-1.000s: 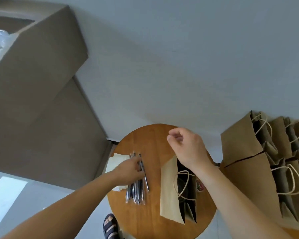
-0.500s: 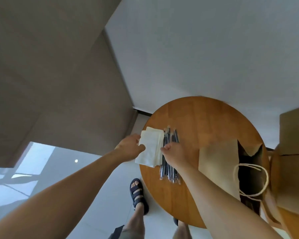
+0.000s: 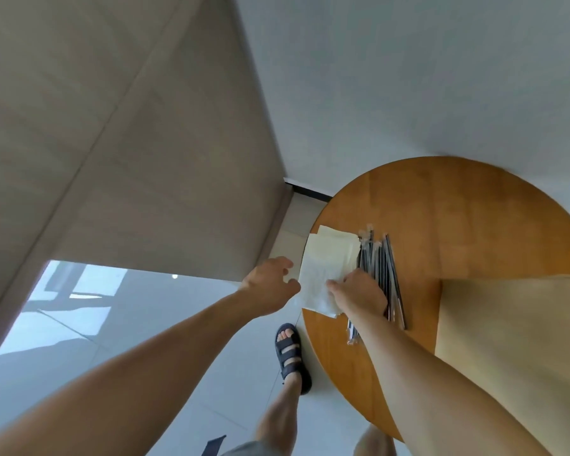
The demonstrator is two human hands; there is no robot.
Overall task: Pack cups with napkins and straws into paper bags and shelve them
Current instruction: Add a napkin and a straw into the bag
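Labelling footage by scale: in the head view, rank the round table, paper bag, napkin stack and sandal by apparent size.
1. round table
2. paper bag, cropped by frame
3. napkin stack
4. sandal, farther away on floor

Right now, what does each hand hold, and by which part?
The right hand pinches the white paper napkins at their right edge. The left hand is at their left edge; its grip cannot be told.

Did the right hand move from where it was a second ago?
Yes. The right hand was above the paper bag, right of the straws; now it has crossed left over them and pinches the napkins.
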